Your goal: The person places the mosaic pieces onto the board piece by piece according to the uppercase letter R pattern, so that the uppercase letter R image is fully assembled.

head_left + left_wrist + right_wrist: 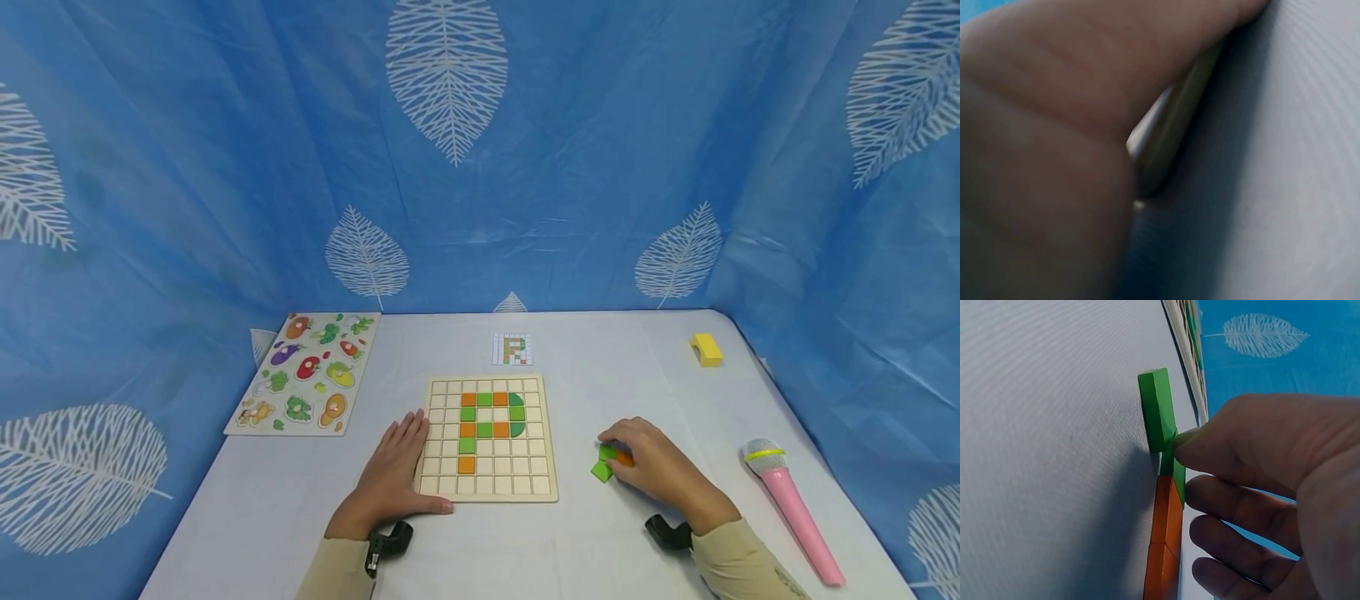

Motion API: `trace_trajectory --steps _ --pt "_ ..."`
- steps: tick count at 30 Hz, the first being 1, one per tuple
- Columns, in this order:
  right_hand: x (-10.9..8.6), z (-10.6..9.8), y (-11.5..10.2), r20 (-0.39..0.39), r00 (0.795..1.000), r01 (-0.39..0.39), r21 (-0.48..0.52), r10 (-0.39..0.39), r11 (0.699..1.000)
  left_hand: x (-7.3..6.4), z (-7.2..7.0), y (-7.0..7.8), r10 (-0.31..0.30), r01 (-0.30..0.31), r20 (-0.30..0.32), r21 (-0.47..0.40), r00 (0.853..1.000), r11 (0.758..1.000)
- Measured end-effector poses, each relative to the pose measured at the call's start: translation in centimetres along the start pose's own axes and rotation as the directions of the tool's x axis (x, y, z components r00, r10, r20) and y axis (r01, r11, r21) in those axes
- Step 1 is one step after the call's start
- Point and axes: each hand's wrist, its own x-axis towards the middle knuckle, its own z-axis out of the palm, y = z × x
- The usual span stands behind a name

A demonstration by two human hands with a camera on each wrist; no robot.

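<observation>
My left hand [390, 473] lies with fingers spread along the left edge of a wooden grid board [517, 486], its thumb at the near edge. Orange and green tiles on the board form a letter P. To the board's right, my right hand [654, 462] is at a small group of tiles on the table. Its thumb and forefinger pinch a green tile [1175, 469]; the forefinger is mostly hidden in the right wrist view. Another green tile [602, 471] lies askew against it, and orange tiles [1166, 515] adjoin it under the fingers. In the left wrist view the palm [1041, 156] covers much of the board's edge.
Behind the board lies a small pattern card [512, 349] showing a letter R. A vegetable puzzle board [315, 417] is at the far left. A yellow block [707, 350] stands at the back right; a pink toy microphone [802, 517] lies near the right edge.
</observation>
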Motion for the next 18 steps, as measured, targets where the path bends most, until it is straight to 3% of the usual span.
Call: trace_trajectory --steps 8,18 --pt "-0.03 -0.16 -0.23 0.020 0.999 -0.036 0.001 0.036 0.999 0.00 -0.07 0.07 0.001 -0.001 0.001 0.001 1.000 1.000" --pt "-0.07 -0.26 -0.30 0.017 0.999 -0.028 -0.001 0.028 1.000 -0.06 -0.01 0.05 -0.009 0.009 0.006 -0.015 1.000 1.000"
